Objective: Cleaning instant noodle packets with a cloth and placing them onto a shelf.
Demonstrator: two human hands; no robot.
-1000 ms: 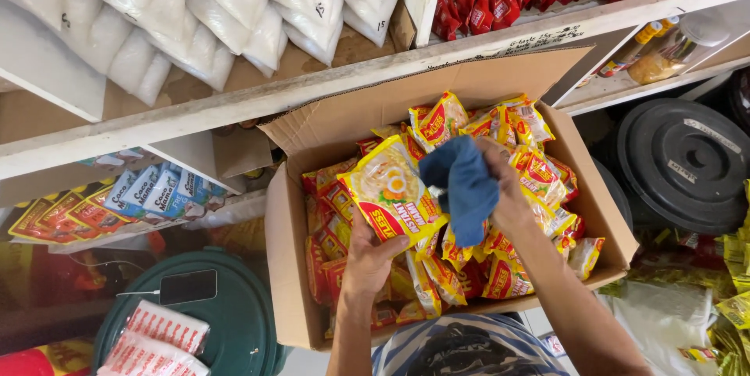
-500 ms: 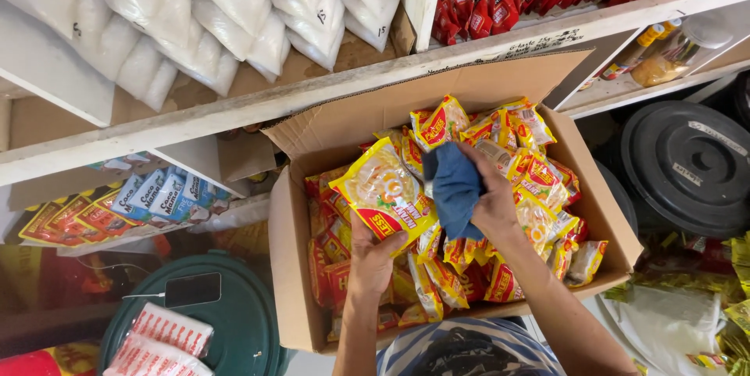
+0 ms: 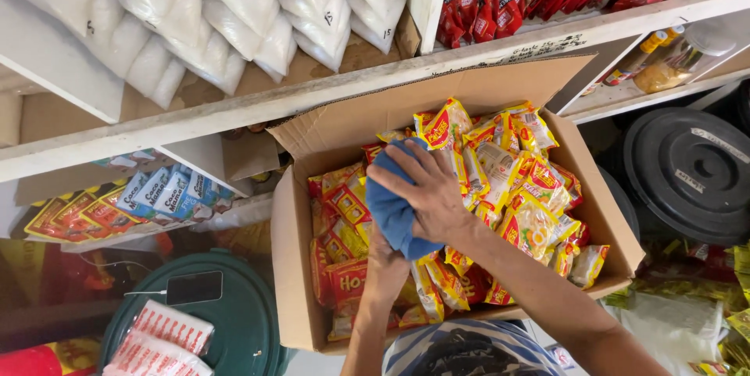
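An open cardboard box (image 3: 293, 266) is full of yellow and red noodle packets (image 3: 531, 220). My right hand (image 3: 426, 192) is spread over a blue cloth (image 3: 388, 208) and presses it down on the packets at the middle left of the box. My left hand (image 3: 384, 255) reaches up from below, just under the cloth. Its fingers are hidden by the cloth, so what they hold cannot be seen.
A wooden shelf (image 3: 195, 122) above the box carries white bags (image 3: 234, 24) and red sachets (image 3: 476, 8). Blue sachets (image 3: 168, 188) hang at the left. A green bin lid (image 3: 242, 321) holds a phone (image 3: 194, 288) and red-and-white packs (image 3: 160, 337). A black lid (image 3: 691, 173) lies to the right.
My right hand has carried the blue cloth leftward and down over the yellow packet that my left hand held up; that packet is now hidden under the cloth.
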